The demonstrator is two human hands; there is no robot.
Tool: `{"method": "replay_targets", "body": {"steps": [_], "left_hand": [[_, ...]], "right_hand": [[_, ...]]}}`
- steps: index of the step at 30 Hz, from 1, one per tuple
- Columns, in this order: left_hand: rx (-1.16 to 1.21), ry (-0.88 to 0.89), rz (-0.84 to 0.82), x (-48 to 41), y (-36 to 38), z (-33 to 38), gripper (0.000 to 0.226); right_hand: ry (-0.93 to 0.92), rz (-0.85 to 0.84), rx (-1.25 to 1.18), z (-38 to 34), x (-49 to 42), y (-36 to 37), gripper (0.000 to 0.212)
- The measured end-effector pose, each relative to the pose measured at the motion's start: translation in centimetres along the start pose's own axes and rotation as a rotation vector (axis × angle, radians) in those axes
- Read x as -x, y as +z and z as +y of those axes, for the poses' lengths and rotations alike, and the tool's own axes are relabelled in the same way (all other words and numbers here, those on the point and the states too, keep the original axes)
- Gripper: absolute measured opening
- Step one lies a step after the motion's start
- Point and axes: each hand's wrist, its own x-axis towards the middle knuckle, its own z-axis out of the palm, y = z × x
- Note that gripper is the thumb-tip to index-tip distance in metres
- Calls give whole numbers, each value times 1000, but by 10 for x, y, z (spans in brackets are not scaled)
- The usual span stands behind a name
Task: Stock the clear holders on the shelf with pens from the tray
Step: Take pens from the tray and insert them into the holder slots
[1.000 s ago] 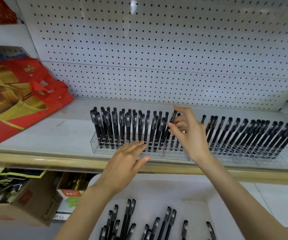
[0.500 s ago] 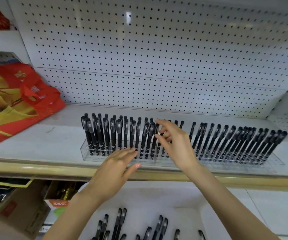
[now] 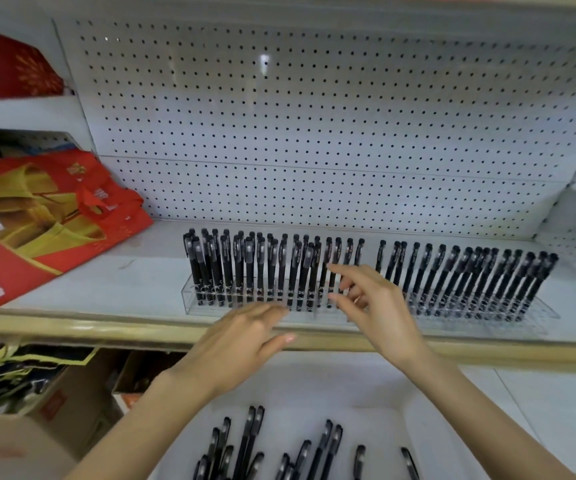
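Reaching up to the shelf with both hands and, as far as can be seen, holding nothing: left hand flat, fingers straight and close together, tips at the front wall of the left clear holder; right hand just beside it, fingers loosely fanned and apart, in front of the standing pens near the middle of the row. Directly below and nearer the body, loose pens lying flat in the white tray, long axes running roughly away from the body toward the shelf, so judged to need a lift and a tip to near upright before going into a slot. Within easy reach of either hand, the few at the right side of the tray closer to the right. Just above the right hand, a gap in the row between two packed stretches, probably the next place to fill, with the right hand plainly the nearer. Further right, a second clear holder, its pens leaning rightward. Behind, a white pegboard as back wall; at the left of the shelf, a slumped red and gold bag; beneath, at lower left, cardboard boxes in shadow.
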Motion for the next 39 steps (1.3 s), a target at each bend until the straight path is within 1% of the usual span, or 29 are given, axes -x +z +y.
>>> {"method": "replay_targets", "body": {"steps": [4, 7, 10, 13, 14, 16, 18, 20, 21, 23, 24, 26, 32, 36, 39], "left_hand": [[147, -67, -43, 33, 26, 17, 56], [193, -120, -105, 60, 61, 28, 55], [220, -235, -152, 84, 98, 34, 56], [274, -373, -276, 104, 128, 34, 56], [305, -401, -313, 109, 136, 32, 55], [363, -431, -370, 118, 148, 29, 51], [417, -437, -420, 125, 157, 27, 46], [487, -449, -459, 130, 163, 27, 40], [518, -459, -477, 132, 166, 26, 36], [559, -481, -501, 134, 170, 24, 33], [568, -489, -500, 135, 171, 23, 33], [586, -498, -504, 135, 172, 21, 34], [621, -528, -523, 132, 173, 16, 36], [631, -513, -566, 134, 172, 17, 24], [636, -512, -527, 134, 174, 17, 16]], "right_hand": [[104, -111, -82, -2, 49, 7, 37], [293, -243, -93, 0, 93, 18, 36], [548, -467, -116, 1, 134, 28, 43], [749, -750, -139, 0, 164, 27, 48], [790, -806, -139, 2, 171, 27, 47], [847, -866, -131, 5, 182, 30, 48], [847, -919, -146, 5, 189, 36, 44], [821, -945, -194, 5, 195, 43, 37], [817, -943, -212, 6, 198, 47, 36], [795, -954, -179, 11, 203, 54, 43], [772, -960, -155, 13, 206, 58, 45], [756, -951, -145, 17, 209, 63, 42], [794, -966, -280, 12, 209, 52, 31], [825, -924, -261, 20, 213, 56, 25], [825, -905, -284, 21, 214, 55, 21]]}}
